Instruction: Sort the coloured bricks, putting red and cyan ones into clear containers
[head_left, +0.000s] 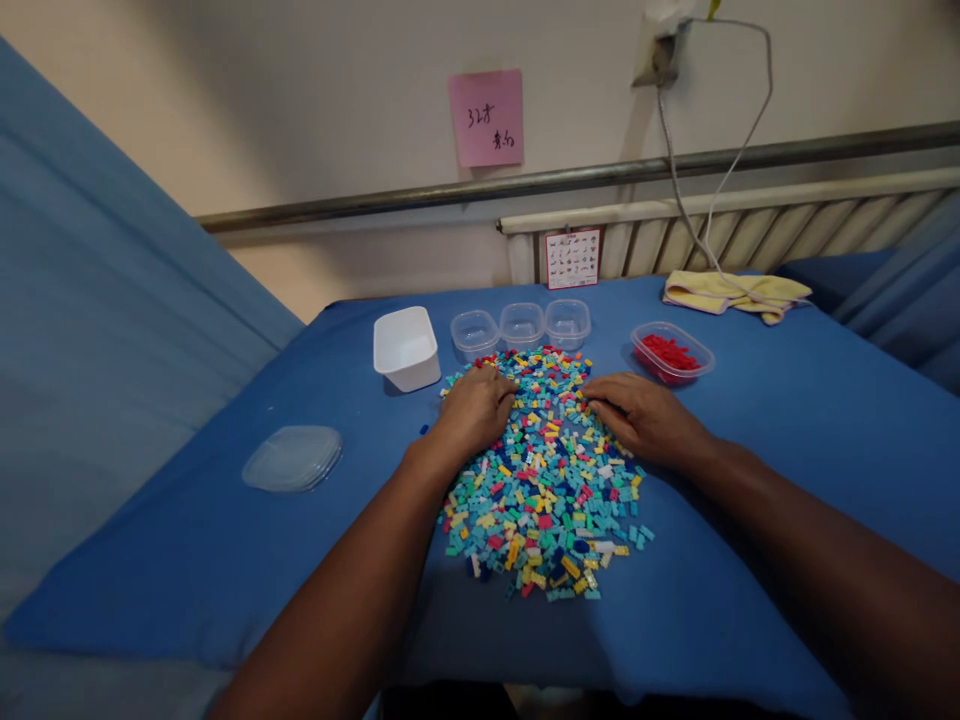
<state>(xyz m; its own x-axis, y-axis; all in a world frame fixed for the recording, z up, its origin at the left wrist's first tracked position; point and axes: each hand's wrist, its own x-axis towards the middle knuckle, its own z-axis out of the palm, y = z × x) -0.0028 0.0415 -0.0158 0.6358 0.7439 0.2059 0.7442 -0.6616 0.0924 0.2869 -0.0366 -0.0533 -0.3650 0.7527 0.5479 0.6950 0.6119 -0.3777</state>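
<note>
A wide heap of small toy bricks [536, 490] in turquoise, yellow, blue, pink, red and white lies on the blue-covered table. My left hand [478, 408] rests on the heap's upper left part, fingers curled together among the bricks. On the upper right edge, my right hand [649, 412] reaches in with thumb and fingertips close together at the bricks. Whatever either set of fingertips holds is too small or hidden to make out. Red bricks [667, 352] fill part of a clear tub [697, 368] beyond my right hand.
Three clear tubs [475, 330] stand in a row behind the heap, beside a white bin [415, 376]. Stacked clear lids [292, 460] lie at left. A yellow cloth [724, 292], a cable [679, 190] and a small picture card [572, 260] are along the back, near the radiator [637, 245].
</note>
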